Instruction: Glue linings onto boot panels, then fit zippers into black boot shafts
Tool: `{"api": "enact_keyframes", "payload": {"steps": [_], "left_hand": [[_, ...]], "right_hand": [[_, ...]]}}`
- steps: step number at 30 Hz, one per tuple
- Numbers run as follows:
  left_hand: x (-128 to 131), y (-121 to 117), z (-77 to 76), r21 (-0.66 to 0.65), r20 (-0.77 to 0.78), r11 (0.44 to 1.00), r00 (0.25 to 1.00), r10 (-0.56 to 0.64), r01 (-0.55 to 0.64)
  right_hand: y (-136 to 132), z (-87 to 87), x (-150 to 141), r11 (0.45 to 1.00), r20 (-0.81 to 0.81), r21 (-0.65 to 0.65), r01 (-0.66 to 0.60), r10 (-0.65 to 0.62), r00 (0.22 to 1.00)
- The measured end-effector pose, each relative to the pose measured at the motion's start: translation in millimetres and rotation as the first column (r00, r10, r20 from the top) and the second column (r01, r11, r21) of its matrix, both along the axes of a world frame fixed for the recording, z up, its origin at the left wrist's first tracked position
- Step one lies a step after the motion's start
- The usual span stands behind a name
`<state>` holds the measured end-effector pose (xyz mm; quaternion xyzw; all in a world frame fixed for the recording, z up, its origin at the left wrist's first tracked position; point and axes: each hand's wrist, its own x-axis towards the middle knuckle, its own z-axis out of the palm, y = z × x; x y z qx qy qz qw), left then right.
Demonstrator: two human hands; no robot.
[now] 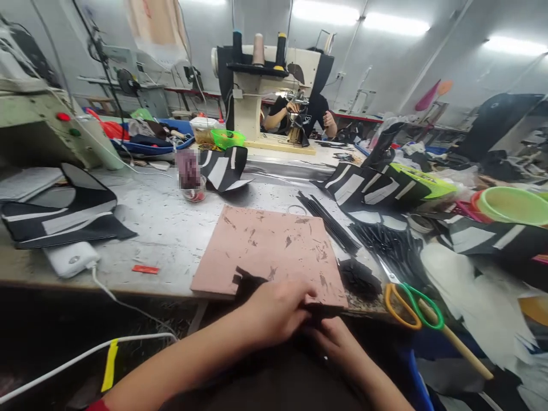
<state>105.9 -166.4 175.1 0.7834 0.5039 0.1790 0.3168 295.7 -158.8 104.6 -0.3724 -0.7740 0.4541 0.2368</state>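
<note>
My left hand (278, 311) is closed on a black piece of material (248, 283) at the front edge of a pink board (274, 240). Part of the piece pokes out past my wrist onto the board; the rest hangs down dark between my hands. Just below the board's edge, my right hand (342, 342) has its fingers curled together on the same dark material. Its fingertips are partly hidden, and the dark background blurs the material's outline. Dark scuff marks cover the board.
Right of the board lie black strips (329, 225), a black bundle (359, 278) and scissors (406, 302) with orange and green handles. Black panels with white strips (77, 217) rest at left. A white power bank (72, 258) sits near the edge. Behind, a person works at a sewing machine (252, 108).
</note>
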Motion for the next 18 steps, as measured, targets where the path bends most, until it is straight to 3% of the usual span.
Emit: {"api": "enact_keyframes", "payload": {"steps": [5, 9, 11, 14, 16, 18], "left_hand": [[-68.5, -18.0, 18.7, -0.271, -0.168, 0.956, 0.984, 0.064, -0.109], [-95.4, -38.4, 32.4, -0.306, -0.037, 0.94, 0.989, 0.144, -0.148], [-98.2, -44.1, 41.1, -0.218, 0.066, 0.962, 0.981, 0.183, -0.165], [-97.9, -39.5, 56.8, 0.058, 0.129, 0.965, 0.96, 0.248, -0.257], [-96.9, -25.8, 67.3, 0.316, 0.118, 0.897, 0.95, 0.287, -0.31], [-95.6, -5.0, 78.0, 0.554, 0.127, 0.752, 0.929, 0.347, -0.357]], "right_hand": [[2.4, 29.6, -4.8, 0.998, 0.044, 0.035, 0.046, -0.047, 0.998], [-0.9, 65.2, -2.0, 0.998, 0.036, 0.036, 0.053, -0.055, 0.998], [-1.0, 84.8, -2.1, 0.994, 0.035, 0.053, 0.101, -0.103, 0.994], [14.2, 110.4, -7.1, 0.989, 0.075, 0.065, 0.132, -0.137, 0.988], [36.1, 125.2, -16.5, 0.99, 0.075, 0.027, 0.14, -0.142, 0.987], [62.2, 142.2, -31.4, 0.982, 0.006, 0.005, 0.19, -0.19, 0.982]]}}
